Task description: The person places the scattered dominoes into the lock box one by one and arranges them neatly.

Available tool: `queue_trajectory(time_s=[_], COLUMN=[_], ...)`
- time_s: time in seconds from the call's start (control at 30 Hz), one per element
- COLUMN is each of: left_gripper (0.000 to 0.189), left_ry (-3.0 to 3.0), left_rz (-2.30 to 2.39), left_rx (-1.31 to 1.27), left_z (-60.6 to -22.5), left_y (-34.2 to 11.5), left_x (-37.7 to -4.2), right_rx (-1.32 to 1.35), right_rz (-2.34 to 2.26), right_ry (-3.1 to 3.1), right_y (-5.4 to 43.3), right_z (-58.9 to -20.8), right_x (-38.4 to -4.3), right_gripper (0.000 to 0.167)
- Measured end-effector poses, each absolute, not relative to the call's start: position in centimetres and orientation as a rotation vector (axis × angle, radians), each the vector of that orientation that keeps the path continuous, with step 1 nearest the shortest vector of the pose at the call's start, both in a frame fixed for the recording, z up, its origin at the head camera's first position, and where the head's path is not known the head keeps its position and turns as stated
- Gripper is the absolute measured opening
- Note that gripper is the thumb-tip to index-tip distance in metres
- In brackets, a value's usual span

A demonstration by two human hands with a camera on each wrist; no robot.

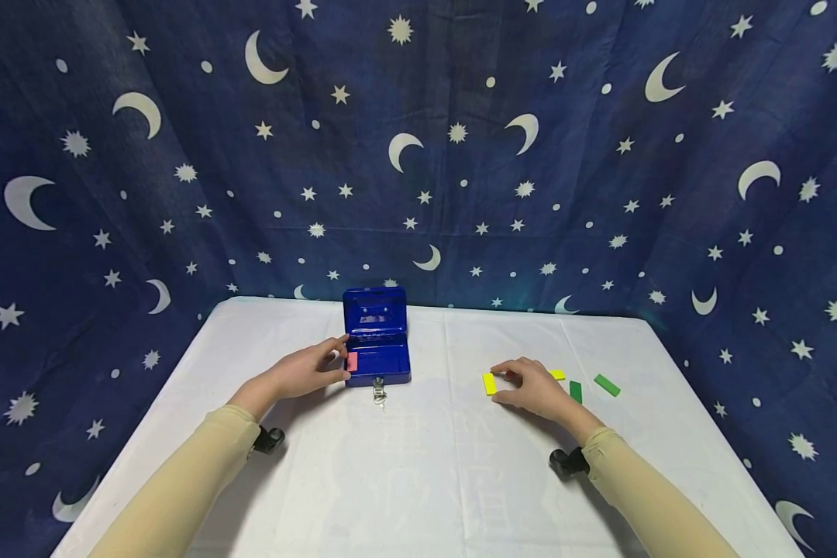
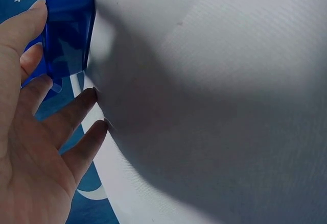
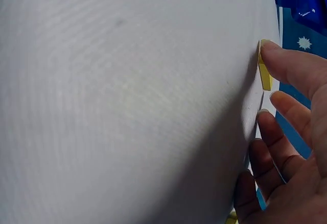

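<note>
A blue metal cash box [image 1: 384,360] stands with its lid raised at the back of the table, a pink block [image 1: 352,362] inside at its left. My left hand [image 1: 307,370] is at the box's left side, thumb near the front corner and forefinger near the hinge. In the left wrist view, its thumb [image 2: 36,17] touches the blue wall and the other fingers spread apart. To the right, my right hand [image 1: 530,387] pinches a flat yellow block [image 1: 489,384] end to end between thumb and forefinger, low over the cloth. Its remaining fingers stay loosely bent.
Keys [image 1: 380,394] hang from the lock at the box's front. Beyond the right hand lie another yellow block [image 1: 557,375] and two green blocks, one [image 1: 576,392] nearer the wrist and one [image 1: 607,385] farther right. A starry blue curtain [image 1: 460,194] encloses the white-clothed table [image 1: 418,480].
</note>
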State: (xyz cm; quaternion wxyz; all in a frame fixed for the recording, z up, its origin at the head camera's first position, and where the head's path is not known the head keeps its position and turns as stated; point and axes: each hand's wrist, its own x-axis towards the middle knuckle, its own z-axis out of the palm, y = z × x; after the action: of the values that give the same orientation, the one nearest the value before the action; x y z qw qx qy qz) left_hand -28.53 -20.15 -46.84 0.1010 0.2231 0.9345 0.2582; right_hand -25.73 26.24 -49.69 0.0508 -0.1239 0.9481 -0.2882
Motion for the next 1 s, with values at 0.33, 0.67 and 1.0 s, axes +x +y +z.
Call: queue_trajectory(time_s=[0.33, 0.67, 1.0], left_gripper=[0.045, 0.06, 0.037], left_ry=[2.762, 2.781, 2.753], left_rz=[0.741, 0.713, 0.762], left_rx=[0.63, 0.609, 0.636], left_z=[-46.69, -46.74, -46.61], left_y=[-20.0, -19.9, -20.06], left_x=[-28.55, -28.61, -28.36], right_rx=[-0.353, -0.341, -0.354], right_rz=[-0.946, -0.954, -0.963], right_ry=[2.855, 2.848, 2.85], right_y=[26.22, 26.29, 26.33], right_z=[-49.71, -49.92, -50.07], right_x=[-25.6, -25.82, -25.88], right_gripper=[0.049, 0.047, 0.047])
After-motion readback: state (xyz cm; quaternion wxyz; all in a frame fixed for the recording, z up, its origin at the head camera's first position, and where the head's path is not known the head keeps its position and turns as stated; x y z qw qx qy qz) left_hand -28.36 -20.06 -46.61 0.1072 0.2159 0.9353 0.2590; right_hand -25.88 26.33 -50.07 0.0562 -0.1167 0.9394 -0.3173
